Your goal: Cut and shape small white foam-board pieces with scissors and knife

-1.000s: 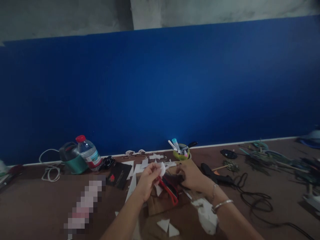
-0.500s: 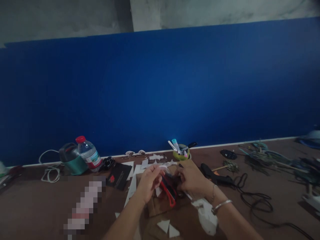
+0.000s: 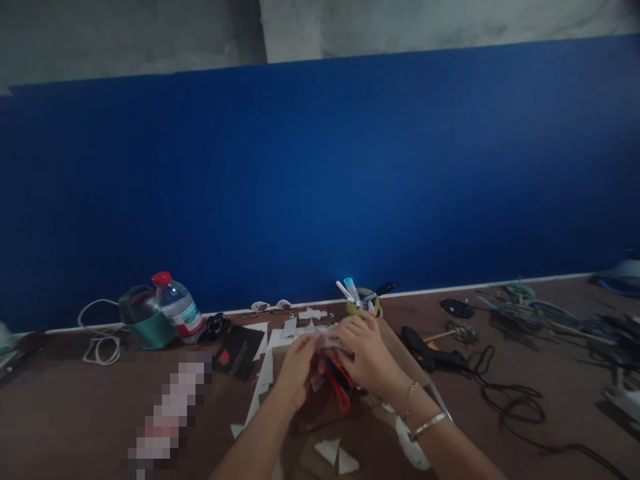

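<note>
My left hand (image 3: 300,367) is closed, its fingertips pinching a small whitish piece (image 3: 329,341) that looks like paper. From the other side my right hand (image 3: 361,343), with bracelets on its wrist, pinches the same piece; its fingers are curled over it and partly hide it. Just below the hands lie scissors with red handles (image 3: 342,395), their blades hidden. Underneath is a brown cardboard sheet (image 3: 400,347) with white paper (image 3: 265,373) along its left side. Two paper scraps (image 3: 329,451) lie nearer to me, and a crumpled white piece (image 3: 411,445) is beside my right forearm.
Behind the hands stands a green cup (image 3: 356,311) of pens. To the right are a black glue gun (image 3: 437,357) with its cord and a bundle of plant-like stems (image 3: 530,313). On the left are a bottle (image 3: 180,313), a black booklet (image 3: 239,352) and a teal container (image 3: 150,330).
My right hand has moved up and left from the cardboard to the whitish piece at my left fingertips. My left hand has shifted only slightly. The scissors stay in place.
</note>
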Available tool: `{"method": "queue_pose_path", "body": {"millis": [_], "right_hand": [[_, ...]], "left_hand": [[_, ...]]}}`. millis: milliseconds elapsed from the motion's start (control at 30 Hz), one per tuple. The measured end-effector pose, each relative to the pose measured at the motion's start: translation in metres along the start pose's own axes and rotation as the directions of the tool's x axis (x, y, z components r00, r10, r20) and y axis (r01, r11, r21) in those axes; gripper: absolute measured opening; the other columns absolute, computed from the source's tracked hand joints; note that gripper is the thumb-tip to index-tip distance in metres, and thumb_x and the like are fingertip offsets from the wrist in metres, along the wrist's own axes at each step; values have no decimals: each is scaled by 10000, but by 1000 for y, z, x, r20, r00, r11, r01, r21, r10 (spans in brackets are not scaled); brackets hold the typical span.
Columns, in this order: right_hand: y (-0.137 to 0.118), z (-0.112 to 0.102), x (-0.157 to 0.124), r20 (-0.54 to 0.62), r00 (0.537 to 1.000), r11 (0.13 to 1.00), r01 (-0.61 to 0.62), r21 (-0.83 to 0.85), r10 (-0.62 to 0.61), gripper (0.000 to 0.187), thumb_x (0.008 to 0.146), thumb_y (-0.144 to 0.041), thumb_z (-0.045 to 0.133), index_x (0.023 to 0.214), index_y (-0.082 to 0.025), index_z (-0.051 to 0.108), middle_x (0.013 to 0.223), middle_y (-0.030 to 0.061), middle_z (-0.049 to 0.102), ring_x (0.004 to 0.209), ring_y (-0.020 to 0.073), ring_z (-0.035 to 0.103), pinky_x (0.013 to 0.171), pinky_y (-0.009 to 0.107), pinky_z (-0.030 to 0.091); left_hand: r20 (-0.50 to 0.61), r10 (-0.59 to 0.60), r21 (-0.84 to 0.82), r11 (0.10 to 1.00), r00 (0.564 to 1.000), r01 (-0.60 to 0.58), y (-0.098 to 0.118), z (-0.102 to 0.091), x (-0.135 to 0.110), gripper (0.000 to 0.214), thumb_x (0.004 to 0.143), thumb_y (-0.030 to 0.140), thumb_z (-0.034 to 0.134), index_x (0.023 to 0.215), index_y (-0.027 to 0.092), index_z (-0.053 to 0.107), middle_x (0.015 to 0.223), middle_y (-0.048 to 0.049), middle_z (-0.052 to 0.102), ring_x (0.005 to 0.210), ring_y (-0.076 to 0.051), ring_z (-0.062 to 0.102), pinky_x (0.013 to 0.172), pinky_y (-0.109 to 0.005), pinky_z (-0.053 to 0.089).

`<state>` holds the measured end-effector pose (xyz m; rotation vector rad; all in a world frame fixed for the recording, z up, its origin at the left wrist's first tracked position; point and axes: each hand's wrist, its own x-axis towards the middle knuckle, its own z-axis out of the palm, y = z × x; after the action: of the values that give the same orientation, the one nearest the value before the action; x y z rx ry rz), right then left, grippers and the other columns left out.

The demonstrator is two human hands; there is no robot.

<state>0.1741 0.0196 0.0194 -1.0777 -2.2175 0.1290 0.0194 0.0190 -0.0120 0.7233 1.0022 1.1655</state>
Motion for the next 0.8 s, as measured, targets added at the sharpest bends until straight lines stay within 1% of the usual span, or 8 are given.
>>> {"method": "queue_pose_path", "body": {"millis": [100,133,200,300,367,500,667,800], "right_hand": [[3,1,0,-73,997,1000,20,-8,-20,185,820,-117,536,905,-232,654,877,23,691,920,206,565,1038,486,163],[5,2,1,-93,996,1000,6,6,-5,179,836,-128,529,903,-230,660,865,23,695,900,202,573,1027,478,188],[8,3,1,-105,992,997,-58,58,64,161,852,-157,528,895,-222,670,849,29,701,865,200,586,973,444,274],[11,4,1,-53,975,963,-206,174,218,148,856,-202,536,879,-215,682,842,34,706,842,201,604,848,363,387],[13,4,1,3,958,928,-277,249,286,157,856,-228,535,872,-211,691,840,33,710,818,194,616,775,314,427],[16,6,1,70,942,868,-331,370,329,191,842,-240,527,874,-187,707,838,49,719,788,187,637,727,276,466],[15,6,1,64,923,817,-368,445,380,224,840,-272,523,863,-173,723,879,70,728,828,204,649,756,284,483],[15,3,3,47,921,833,-371,411,387,246,855,-295,503,839,-167,713,868,63,725,815,194,644,736,261,470]], "left_hand": [[8,39,15,999,999,-40,1,2,-2,381,629,491,722,643,157,539,502,41,555,379,-42,403,397,-168,281],[6,63,23,998,998,-63,2,2,-2,380,635,493,719,659,156,547,515,40,556,395,-47,420,408,-170,300],[-11,120,54,991,993,-119,2,1,-1,387,627,476,735,792,162,582,587,36,583,438,-62,465,424,-172,326],[-13,196,128,973,980,-193,2,-3,2,524,569,387,796,1001,188,575,756,13,632,489,-70,503,447,-177,351],[6,208,173,963,978,-206,2,-5,4,467,572,357,795,955,173,602,767,2,633,505,-69,501,464,-179,357],[10,172,215,962,985,-170,1,-7,6,290,632,366,743,787,148,629,581,35,553,480,-67,445,458,-174,319],[-9,193,239,953,981,-185,0,-7,5,248,638,343,726,756,147,631,533,50,521,445,-52,378,426,-171,246],[-33,189,253,952,981,-175,1,-6,5,229,652,340,703,746,149,619,494,71,473,417,-42,334,415,-170,222]]}}
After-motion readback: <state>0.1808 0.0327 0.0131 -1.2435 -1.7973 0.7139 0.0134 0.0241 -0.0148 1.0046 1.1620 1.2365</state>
